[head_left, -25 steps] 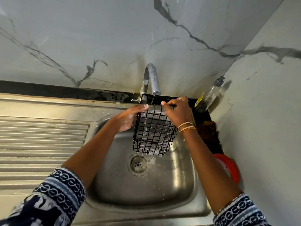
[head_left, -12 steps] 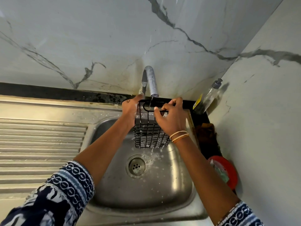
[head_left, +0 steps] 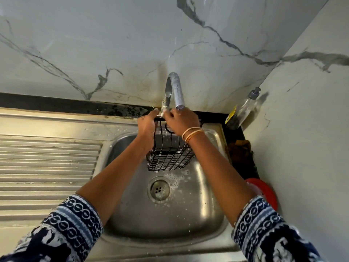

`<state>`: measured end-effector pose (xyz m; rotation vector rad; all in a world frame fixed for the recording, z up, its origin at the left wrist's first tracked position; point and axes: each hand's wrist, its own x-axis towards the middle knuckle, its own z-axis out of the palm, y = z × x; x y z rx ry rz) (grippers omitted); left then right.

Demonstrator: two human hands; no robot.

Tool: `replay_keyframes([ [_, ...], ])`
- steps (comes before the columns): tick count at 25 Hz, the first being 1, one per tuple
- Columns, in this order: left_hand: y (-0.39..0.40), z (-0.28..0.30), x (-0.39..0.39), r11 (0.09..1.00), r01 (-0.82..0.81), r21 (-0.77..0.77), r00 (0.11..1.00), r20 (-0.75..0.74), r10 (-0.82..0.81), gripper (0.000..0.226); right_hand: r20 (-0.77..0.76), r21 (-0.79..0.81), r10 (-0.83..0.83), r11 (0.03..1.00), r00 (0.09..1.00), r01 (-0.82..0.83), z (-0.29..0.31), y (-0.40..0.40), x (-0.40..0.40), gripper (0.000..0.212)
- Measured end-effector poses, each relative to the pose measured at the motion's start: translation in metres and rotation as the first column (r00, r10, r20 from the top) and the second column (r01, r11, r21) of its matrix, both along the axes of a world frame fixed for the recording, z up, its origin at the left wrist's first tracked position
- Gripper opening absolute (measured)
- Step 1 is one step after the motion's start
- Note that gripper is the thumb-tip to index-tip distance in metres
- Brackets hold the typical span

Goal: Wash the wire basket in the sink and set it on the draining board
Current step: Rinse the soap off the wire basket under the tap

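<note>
No text, brand, number or sign can be read anywhere in this view. The only thing that carries a label is a clear pump bottle (head_left: 243, 108) leaning in the corner behind the sink; it has a small yellow label (head_left: 230, 115) on its lower left side, but that label is seen edge-on and too small for any letters to be made out.
</note>
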<state>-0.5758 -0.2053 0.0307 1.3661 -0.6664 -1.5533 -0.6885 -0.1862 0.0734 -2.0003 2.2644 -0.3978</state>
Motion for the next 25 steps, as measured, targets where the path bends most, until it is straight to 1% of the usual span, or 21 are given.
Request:
replay_keyframes([
  [1,0.000,-0.003,0.006,0.999,-0.017,0.036,1.000,-0.002,0.018,0.053,0.065,0.049,-0.082,0.996,0.995,0.079,0.003,-0.003,-0.015,0.046],
  [2,-0.002,-0.006,0.009,0.999,-0.029,0.046,1.000,0.009,0.029,0.057,0.098,0.091,-0.167,0.983,0.981,0.159,0.004,-0.004,-0.022,0.042],
  [3,-0.005,-0.007,0.010,0.999,-0.044,0.030,0.998,0.036,0.043,0.055,0.082,0.104,-0.204,0.975,0.976,0.195,0.003,-0.004,-0.019,0.041],
  [4,-0.007,-0.005,0.008,0.999,-0.038,-0.002,0.998,0.060,0.038,0.045,0.033,0.079,-0.173,0.982,0.984,0.170,0.000,-0.006,-0.006,0.045],
  [5,-0.007,-0.002,0.005,0.999,-0.016,-0.042,0.997,0.072,0.019,0.030,0.002,0.036,-0.102,0.994,0.995,0.102,-0.002,-0.007,0.012,0.049],
  [6,-0.006,0.000,0.002,0.998,0.004,-0.068,0.997,0.077,0.001,0.023,0.008,0.002,-0.030,1.000,1.000,0.030,-0.004,-0.005,0.026,0.053],
  [8,-0.004,0.001,0.003,0.998,0.003,-0.067,0.998,0.061,0.001,0.023,0.061,0.011,0.050,0.999,0.997,-0.051,-0.006,-0.003,0.024,0.055],
  [9,-0.004,0.000,0.006,0.999,-0.004,-0.033,0.999,0.053,0.006,0.027,0.100,0.050,0.037,0.998,0.994,-0.042,-0.006,-0.004,0.008,0.055],
  [10,-0.004,-0.001,0.010,1.000,0.000,0.005,0.998,0.056,0.000,0.033,0.167,0.099,-0.029,0.995,0.986,0.012,-0.008,-0.004,-0.013,0.052],
  [12,-0.006,-0.005,0.014,1.000,0.015,0.001,0.996,0.091,-0.015,0.031,0.349,0.143,-0.169,0.982,0.922,0.126,-0.012,0.000,-0.040,0.048],
  [13,-0.007,-0.004,0.012,0.999,0.037,-0.034,0.984,0.174,-0.031,0.026,0.404,0.132,-0.209,0.977,0.891,0.170,-0.015,0.003,-0.044,0.049],
  [14,-0.010,-0.003,0.008,0.993,0.096,-0.076,0.953,0.293,-0.070,0.020,0.429,0.116,-0.245,0.969,0.869,0.216,-0.016,0.007,-0.043,0.051],
  [15,-0.013,0.000,0.003,0.976,0.187,-0.114,0.883,0.455,-0.116,0.020,0.447,0.111,-0.280,0.960,0.850,0.258,-0.015,0.009,-0.042,0.052],
  [16,-0.016,0.004,-0.004,0.946,0.300,-0.122,0.771,0.615,-0.165,0.025,0.453,0.117,-0.306,0.952,0.837,0.284,-0.015,0.010,-0.043,0.051],
  [17,-0.019,0.007,-0.011,0.914,0.395,-0.089,0.637,0.744,-0.203,0.032,0.448,0.137,-0.333,0.943,0.829,0.304,-0.015,0.011,-0.046,0.051],
  [19,-0.025,0.010,-0.031,0.851,0.524,0.028,0.383,0.885,-0.265,0.042,0.435,0.181,-0.381,0.925,0.816,0.335,-0.014,0.015,-0.055,0.049],
  [21,-0.018,0.011,-0.055,0.746,0.651,0.144,0.093,0.959,-0.267,0.047,0.417,0.196,-0.398,0.917,0.817,0.347,-0.013,0.017,-0.062,0.049],
  [22,-0.013,0.010,-0.064,0.704,0.694,0.151,0.017,0.974,-0.226,0.048,0.409,0.195,-0.403,0.915,0.818,0.354,-0.012,0.018,-0.065,0.049],
  [23,-0.007,0.011,-0.070,0.676,0.726,0.122,0.003,0.983,-0.181,0.049,0.408,0.191,-0.411,0.911,0.815,0.364,-0.013,0.020,-0.068,0.049],
  [24,-0.002,0.010,-0.070,0.652,0.757,0.046,0.042,0.992,-0.119,0.049,0.413,0.190,-0.422,0.907,0.807,0.377,-0.014,0.022,-0.072,0.050],
  [25,0.003,0.010,-0.069,0.595,0.803,-0.041,0.094,0.994,-0.058,0.047,0.422,0.187,-0.428,0.904,0.799,0.385,-0.015,0.023,-0.075,0.050],
])
